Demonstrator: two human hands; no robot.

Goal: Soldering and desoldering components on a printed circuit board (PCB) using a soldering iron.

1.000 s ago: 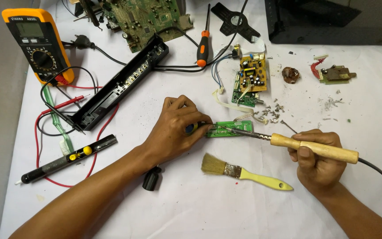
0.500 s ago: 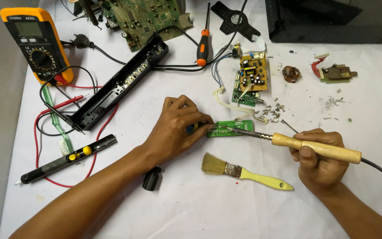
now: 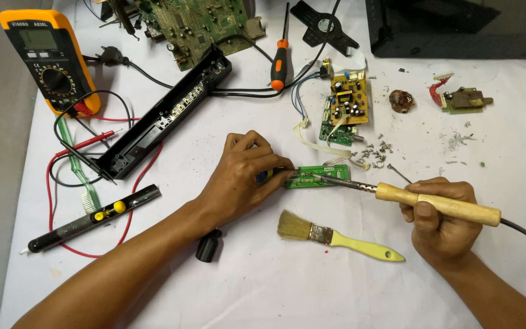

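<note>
A small green circuit board (image 3: 322, 175) lies on the white table sheet near the middle. My left hand (image 3: 241, 180) rests at its left end, fingers curled around a small blue and yellow object pressed against the board. My right hand (image 3: 442, 222) grips the wooden handle of a soldering iron (image 3: 436, 203), whose metal tip touches the top of the green board. The iron's black cord trails off to the right.
A yellow-handled brush (image 3: 336, 236) lies below the board, a black knob (image 3: 208, 247) by my left forearm. A desoldering pump (image 3: 89, 218), multimeter (image 3: 47, 61) with red and black leads, black panel (image 3: 165, 119), screwdriver (image 3: 279, 58), yellow board (image 3: 348, 100) and loose screws (image 3: 375, 152) surround them.
The soldering iron and my right hand have shifted very slightly to the right and down. My left hand and the green board stay put.
</note>
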